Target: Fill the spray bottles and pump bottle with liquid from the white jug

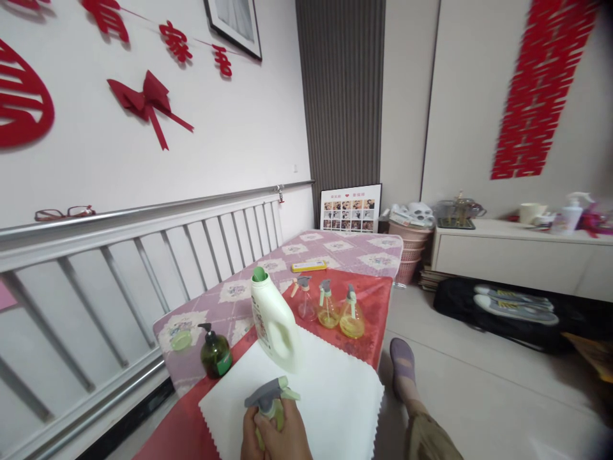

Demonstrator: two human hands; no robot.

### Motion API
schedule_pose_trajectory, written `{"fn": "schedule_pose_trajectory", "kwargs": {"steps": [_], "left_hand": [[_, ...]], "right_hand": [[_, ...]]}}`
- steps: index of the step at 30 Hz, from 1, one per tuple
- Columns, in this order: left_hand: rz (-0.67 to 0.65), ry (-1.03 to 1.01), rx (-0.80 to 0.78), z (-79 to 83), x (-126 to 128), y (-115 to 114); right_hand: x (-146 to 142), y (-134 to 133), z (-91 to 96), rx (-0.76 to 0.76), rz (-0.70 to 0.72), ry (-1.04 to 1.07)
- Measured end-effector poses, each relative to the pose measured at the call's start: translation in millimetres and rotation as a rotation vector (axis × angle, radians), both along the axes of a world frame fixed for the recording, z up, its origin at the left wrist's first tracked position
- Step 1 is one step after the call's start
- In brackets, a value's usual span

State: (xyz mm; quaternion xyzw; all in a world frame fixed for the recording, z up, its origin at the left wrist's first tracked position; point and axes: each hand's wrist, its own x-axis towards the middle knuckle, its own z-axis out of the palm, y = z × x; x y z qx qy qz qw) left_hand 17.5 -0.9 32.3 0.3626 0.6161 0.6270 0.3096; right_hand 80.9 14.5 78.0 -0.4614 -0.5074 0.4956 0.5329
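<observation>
Hands clasp a spray bottle at the table's near edge, fingers closed around its neck over a white cloth; which hand lies where cannot be told. White jug stands just beyond, three spray bottles farther back.

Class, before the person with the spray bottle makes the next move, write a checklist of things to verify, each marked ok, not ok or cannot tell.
1. Grey-and-green trigger spray head gripped by a hand: ok; which hand, cannot tell.
2. Large white plastic detergent bottle upright on the white cloth: not ok, it leans.
3. Its green cap in place: ok.
4. Three small clear spray bottles of yellow liquid standing upright on the red table cover: ok.
5. Dark green pump bottle clear of the cloth: ok, beside its left edge.
6. Liquid level in the held bottle: cannot tell, hidden by the hand.
</observation>
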Motion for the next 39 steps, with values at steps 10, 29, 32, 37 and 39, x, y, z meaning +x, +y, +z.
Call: {"fn": "schedule_pose_trajectory", "kwargs": {"steps": [10,29,32,37,39], "left_hand": [[0.009,-0.097,0.020,9.8,6,-3],[0.061,0.079,-0.046,26.6,7,-12],[0.058,0.162,-0.079,31.8,9,-15],[0.050,0.145,-0.058,35.8,10,-17],[-0.013,0.119,-0.055,37.0,7,-18]], "right_hand": [[0,-3,-19.5,0.183,-0.096,-0.116],[9,-3,-7.5,0.154,0.039,-0.121],[16,-7,3.9,0.183,0.092,-0.156],[15,-7,25.5,0.117,0.075,-0.107],[11,-6,28.4,0.094,0.077,-0.106]]}}
